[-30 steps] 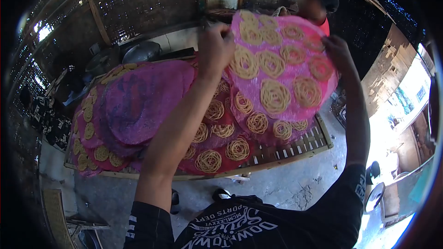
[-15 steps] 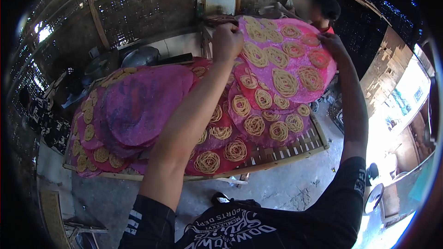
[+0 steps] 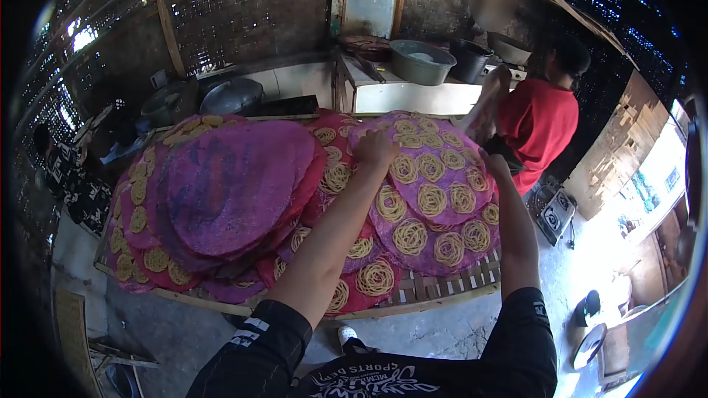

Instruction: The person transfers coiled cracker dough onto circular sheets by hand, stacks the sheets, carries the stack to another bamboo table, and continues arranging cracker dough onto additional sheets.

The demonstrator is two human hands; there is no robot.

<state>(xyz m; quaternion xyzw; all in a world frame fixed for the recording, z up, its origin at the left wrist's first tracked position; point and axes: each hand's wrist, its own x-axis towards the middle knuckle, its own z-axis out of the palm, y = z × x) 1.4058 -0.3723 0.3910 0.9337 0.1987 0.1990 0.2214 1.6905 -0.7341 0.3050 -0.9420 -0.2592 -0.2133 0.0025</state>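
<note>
A round pink mesh sheet (image 3: 445,169) bearing several coiled noodle nests (image 3: 431,199) lies low over the other sheets at the right part of a slatted bamboo rack (image 3: 472,285). At its left edge, my left hand (image 3: 376,147) is closed, the fingers pinching the rim. My right hand (image 3: 495,163) holds the opposite edge, its fingertips partly hidden. Beneath and in front, another sheet (image 3: 409,258) with noodle nests shows. To the left of my left arm stands a pile of bare purple-pink mesh sheets (image 3: 236,177), stacked on sheets with more nests.
Beyond the rack, a person in a red shirt (image 3: 542,121) is beside a counter with a large grey-green basin (image 3: 422,63) and a dark pot (image 3: 470,59). A gas stove (image 3: 557,214) sits on the floor at right. A metal wok (image 3: 231,96) is behind the rack's left side.
Both hands have come down and nearer with the pink sheet, which was raised and tilted and now lies over the rack. The counter and the person in red behind it are now visible.
</note>
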